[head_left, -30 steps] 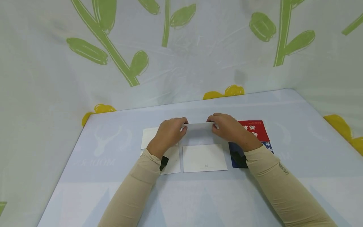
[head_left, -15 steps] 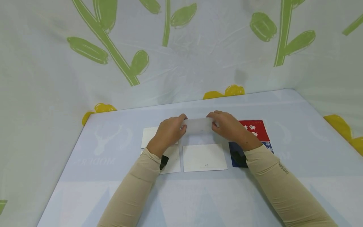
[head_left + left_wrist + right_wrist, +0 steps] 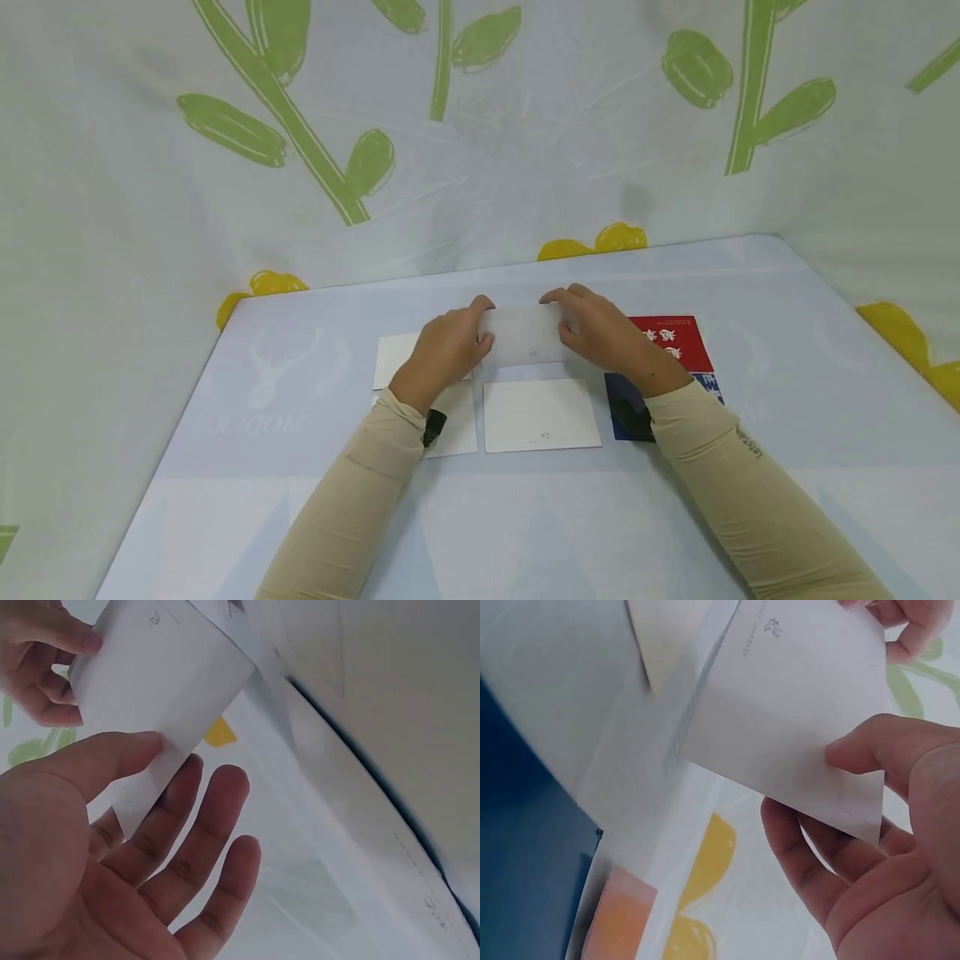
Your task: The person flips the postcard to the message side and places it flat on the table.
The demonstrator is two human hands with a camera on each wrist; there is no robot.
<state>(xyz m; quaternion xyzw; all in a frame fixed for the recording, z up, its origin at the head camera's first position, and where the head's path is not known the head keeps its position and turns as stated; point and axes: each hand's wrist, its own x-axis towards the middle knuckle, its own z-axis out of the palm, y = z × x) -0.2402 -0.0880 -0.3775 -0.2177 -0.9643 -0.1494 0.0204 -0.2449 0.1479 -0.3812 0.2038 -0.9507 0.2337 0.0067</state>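
Both hands hold one white card (image 3: 521,335) by its two short ends, tilted with its face toward the head camera. A tiny bird print and a line of small text show on that face in the right wrist view. My left hand (image 3: 446,350) pinches the left end, thumb on the face and fingers behind. At the opposite end my right hand (image 3: 603,337) pinches it likewise, as the right wrist view of the card (image 3: 795,705) shows. Another white card (image 3: 542,415) lies flat on the table just in front of the held one.
Under the left forearm lie two more white cards, one at the back (image 3: 392,358) and one in front (image 3: 459,425). A red card (image 3: 693,342) with white characters and a dark blue card (image 3: 622,417) lie at the right, partly hidden by the right arm. A leaf-printed curtain (image 3: 525,167) stands behind the table (image 3: 525,525).
The held card has tipped from nearly edge-on to showing its face to the head camera. Both hands have shifted slightly up in the head view. The cards on the table stay put.
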